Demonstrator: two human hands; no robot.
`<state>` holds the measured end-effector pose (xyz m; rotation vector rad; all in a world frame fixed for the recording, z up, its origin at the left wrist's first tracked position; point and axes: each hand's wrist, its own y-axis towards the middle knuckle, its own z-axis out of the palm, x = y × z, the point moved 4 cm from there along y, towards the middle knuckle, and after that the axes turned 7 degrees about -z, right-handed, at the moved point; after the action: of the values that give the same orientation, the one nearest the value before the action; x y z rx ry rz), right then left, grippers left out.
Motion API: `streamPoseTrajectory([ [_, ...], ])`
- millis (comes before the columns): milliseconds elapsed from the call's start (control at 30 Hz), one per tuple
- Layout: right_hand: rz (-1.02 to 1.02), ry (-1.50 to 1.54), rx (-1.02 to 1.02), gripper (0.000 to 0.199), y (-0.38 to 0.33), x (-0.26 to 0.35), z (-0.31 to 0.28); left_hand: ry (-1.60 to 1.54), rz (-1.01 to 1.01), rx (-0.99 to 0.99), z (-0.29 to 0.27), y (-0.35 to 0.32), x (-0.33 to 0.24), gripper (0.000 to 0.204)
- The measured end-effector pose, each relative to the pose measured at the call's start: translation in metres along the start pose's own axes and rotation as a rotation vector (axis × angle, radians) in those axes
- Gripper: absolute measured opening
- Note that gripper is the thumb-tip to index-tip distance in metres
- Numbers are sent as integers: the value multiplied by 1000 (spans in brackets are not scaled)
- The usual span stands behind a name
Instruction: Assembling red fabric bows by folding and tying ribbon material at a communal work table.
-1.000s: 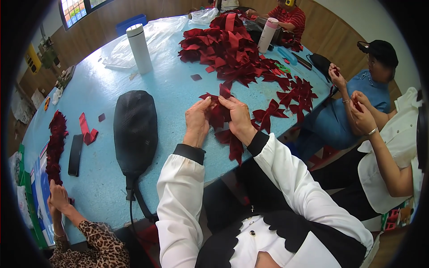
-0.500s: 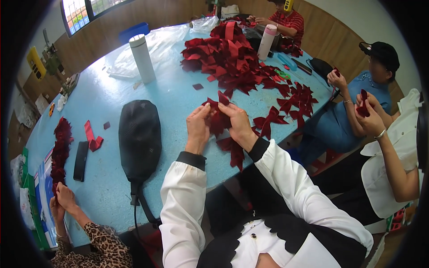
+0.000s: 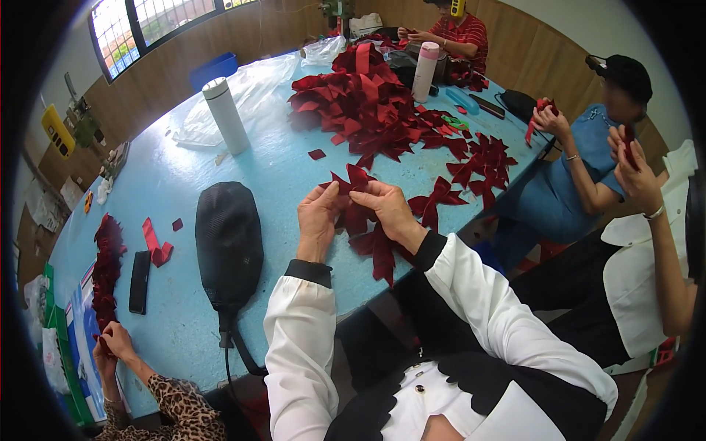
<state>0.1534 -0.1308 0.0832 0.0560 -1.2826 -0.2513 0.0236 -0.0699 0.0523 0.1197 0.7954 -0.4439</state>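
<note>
A dark red velvet ribbon bow point(image 3: 354, 178) is pinched between my two hands above the near part of the table. My left hand point(image 3: 317, 223) is closed, thumb and fingertips on the bow's left side. Opposite it, my right hand point(image 3: 391, 212) is also closed, its thumb and forefinger gripping the right side. Below my fingers, more red velvet point(image 3: 382, 256) lies by the table edge, partly covered by my right hand. Another bow point(image 3: 439, 202) rests just right of that hand. A large heap of red ribbon pieces point(image 3: 360, 95) spreads beyond my hands.
On the blue table point(image 3: 287, 184) stand a white bottle point(image 3: 226, 116) and a pink-topped bottle point(image 3: 425, 72). A black mesh-covered object point(image 3: 229, 246) with a cable lies left of me. Co-workers handle red ribbon at left, right and far side. A black phone-like case point(image 3: 139, 282) lies left.
Both my hands keep hold of the bow, and its pointed tips now spread wider above my fingertips. The view has shifted slightly. Co-workers' hands at right have risen a little.
</note>
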Motion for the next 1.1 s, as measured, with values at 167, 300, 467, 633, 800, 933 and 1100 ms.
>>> streamPoseTrajectory([
  [167,54,106,5,14,6,-1,-8,-87,78,-106,-12,4,-8,10],
  [300,105,252,-22,15,8,3,-14,-184,93,-108,-12,1,-15,15],
  [467,105,298,1,19,11,8,-10,2,-88,39,6,1,-1,17],
  [633,215,305,30,19,4,13,1,167,-66,79,12,-3,0,12],
  [800,273,361,146,22,6,10,-7,164,12,18,9,-2,-3,12],
  [933,206,111,85,21,-4,13,-11,120,-13,-92,1,-2,-7,12],
  [1100,57,7,84,19,-6,16,-13,86,-20,-112,-1,1,-5,12],
])
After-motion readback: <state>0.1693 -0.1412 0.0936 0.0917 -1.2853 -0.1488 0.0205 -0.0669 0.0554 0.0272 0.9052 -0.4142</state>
